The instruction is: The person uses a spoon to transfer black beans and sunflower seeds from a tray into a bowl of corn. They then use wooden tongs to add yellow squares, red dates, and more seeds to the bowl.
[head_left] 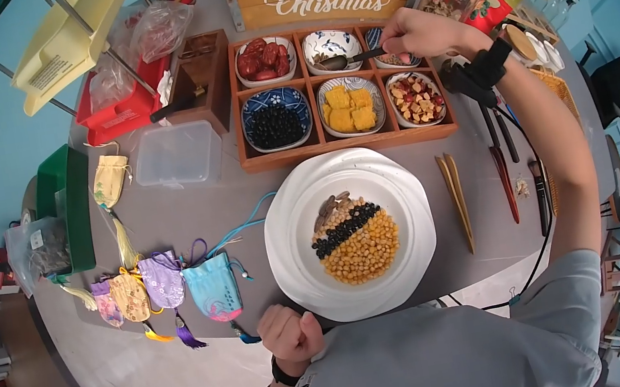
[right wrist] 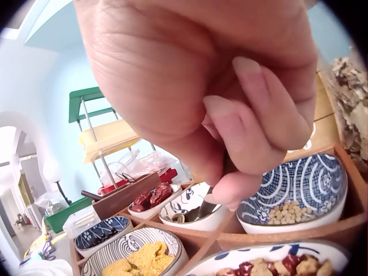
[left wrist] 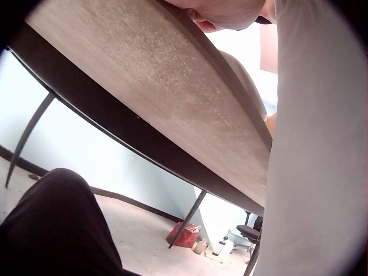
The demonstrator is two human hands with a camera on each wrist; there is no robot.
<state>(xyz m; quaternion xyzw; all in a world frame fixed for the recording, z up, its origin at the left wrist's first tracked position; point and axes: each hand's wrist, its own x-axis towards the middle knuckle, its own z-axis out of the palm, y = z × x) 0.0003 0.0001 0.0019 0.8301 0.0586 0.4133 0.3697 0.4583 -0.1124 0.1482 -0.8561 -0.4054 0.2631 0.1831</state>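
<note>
In the head view the right hand [head_left: 422,31] pinches the handle of a dark spoon [head_left: 338,62], whose bowl lies in the white patterned bowl [head_left: 331,42] in the back middle compartment of the wooden tray [head_left: 241,127]. The right wrist view shows the right hand [right wrist: 230,109] with curled fingers above that bowl [right wrist: 194,208] and a blue patterned bowl [right wrist: 299,192] of pale grains. Below the tray, a white plate [head_left: 286,246] holds yellow beans, a band of black beans, and pale and brown pieces. The left hand [head_left: 290,333], fingers curled and holding nothing, is at the table's front edge.
Other tray bowls hold red dates [head_left: 262,61], black beans [head_left: 275,126], yellow blocks [head_left: 350,108] and diced pieces [head_left: 415,98]. Fabric pouches [head_left: 213,286] lie left of the plate, wooden tongs [head_left: 454,195] to its right. An empty plastic box [head_left: 176,155] sits left of the tray.
</note>
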